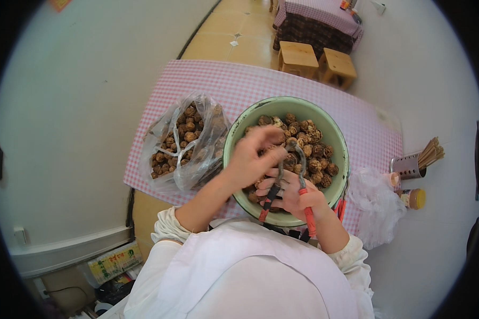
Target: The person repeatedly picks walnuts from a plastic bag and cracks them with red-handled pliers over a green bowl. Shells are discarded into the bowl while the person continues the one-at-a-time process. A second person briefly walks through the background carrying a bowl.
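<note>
A green enamel basin (287, 101) with a chipped rim holds many brown, rough-shelled walnuts (315, 165). Over it, my right hand (299, 195) holds a metal hand nutcracker (302, 159), its thumb across one red-wrapped handle and its fingers behind the other handle, which has black and red wrapping. The handles stand apart, with the joined end pointing away from me. My left hand (253, 153), slightly blurred, is over the basin's left half, its fingers curved beside the nutcracker's upper part. Whether it holds anything is unclear. A clear plastic bag (187, 175) of similar walnuts sits left of the basin.
The table wears a pink checked cloth (219, 75). At right are a crumpled plastic bag (375, 211), a yellow-lidded jar (415, 198), a perforated metal holder (409, 166) with chopsticks (431, 152), and red handles (340, 208) against the basin. Wooden stools (298, 54) stand beyond.
</note>
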The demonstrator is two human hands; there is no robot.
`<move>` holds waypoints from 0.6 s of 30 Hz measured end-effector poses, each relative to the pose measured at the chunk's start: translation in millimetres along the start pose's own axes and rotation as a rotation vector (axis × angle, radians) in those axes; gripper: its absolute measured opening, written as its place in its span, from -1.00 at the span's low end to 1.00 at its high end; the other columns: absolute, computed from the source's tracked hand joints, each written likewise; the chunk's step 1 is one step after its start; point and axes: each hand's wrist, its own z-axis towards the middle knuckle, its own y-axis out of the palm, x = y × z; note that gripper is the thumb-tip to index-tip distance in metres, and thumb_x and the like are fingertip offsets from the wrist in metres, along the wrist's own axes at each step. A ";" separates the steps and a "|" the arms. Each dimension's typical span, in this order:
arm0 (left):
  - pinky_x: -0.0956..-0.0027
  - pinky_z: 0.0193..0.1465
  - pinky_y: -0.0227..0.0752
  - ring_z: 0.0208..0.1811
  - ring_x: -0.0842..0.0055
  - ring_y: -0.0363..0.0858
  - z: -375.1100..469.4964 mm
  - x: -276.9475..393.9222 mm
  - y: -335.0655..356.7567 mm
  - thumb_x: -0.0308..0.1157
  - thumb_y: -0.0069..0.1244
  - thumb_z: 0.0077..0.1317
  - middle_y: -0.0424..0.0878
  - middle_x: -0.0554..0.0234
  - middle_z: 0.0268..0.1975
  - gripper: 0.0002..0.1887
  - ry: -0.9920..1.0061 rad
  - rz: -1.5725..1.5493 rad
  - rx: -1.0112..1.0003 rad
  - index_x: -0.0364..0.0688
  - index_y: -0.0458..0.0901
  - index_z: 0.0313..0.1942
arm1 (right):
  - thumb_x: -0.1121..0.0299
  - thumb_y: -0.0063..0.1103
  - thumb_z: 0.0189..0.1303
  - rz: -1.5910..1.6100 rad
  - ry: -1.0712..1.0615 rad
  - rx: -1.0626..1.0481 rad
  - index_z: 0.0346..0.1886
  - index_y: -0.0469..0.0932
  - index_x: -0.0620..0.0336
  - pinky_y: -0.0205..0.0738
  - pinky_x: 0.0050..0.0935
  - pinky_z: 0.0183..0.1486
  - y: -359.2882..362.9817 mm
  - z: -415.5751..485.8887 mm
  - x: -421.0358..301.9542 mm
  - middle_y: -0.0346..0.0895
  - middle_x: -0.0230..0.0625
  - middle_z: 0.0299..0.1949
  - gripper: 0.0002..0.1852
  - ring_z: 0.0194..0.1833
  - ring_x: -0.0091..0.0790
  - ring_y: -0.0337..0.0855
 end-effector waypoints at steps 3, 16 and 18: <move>0.27 -0.17 0.46 -0.31 0.28 0.61 17.3 -1.3 -49.9 -0.43 -0.03 0.25 0.62 0.11 -0.36 -0.84 0.220 0.613 0.440 -0.30 0.56 -0.21 | 0.39 0.12 -0.23 0.031 -0.021 0.000 0.26 0.17 0.28 0.22 -0.07 0.27 0.4 -6.2 -4.2 0.37 -0.08 0.12 -0.19 0.19 -0.06 0.39; 0.24 -0.10 0.59 -0.02 0.08 0.52 54.9 -106.4 -158.3 -0.58 -0.03 0.23 0.35 -0.16 0.11 -0.52 -0.561 1.486 0.206 -0.12 0.34 0.17 | 0.35 0.11 -0.22 -0.113 0.068 0.003 0.26 0.21 0.30 0.29 -0.04 0.22 8.4 -3.8 10.3 0.40 -0.05 0.07 -0.20 0.14 -0.11 0.43; 0.23 -0.11 0.59 -0.03 0.10 0.53 58.0 -111.8 -161.2 -0.54 -0.03 0.24 0.35 -0.18 0.11 -0.54 -0.541 1.471 0.243 -0.12 0.35 0.16 | 0.40 0.09 -0.23 -0.107 0.095 -0.001 0.26 0.21 0.29 0.28 -0.06 0.23 8.1 -4.8 10.3 0.40 -0.07 0.06 -0.21 0.14 -0.14 0.41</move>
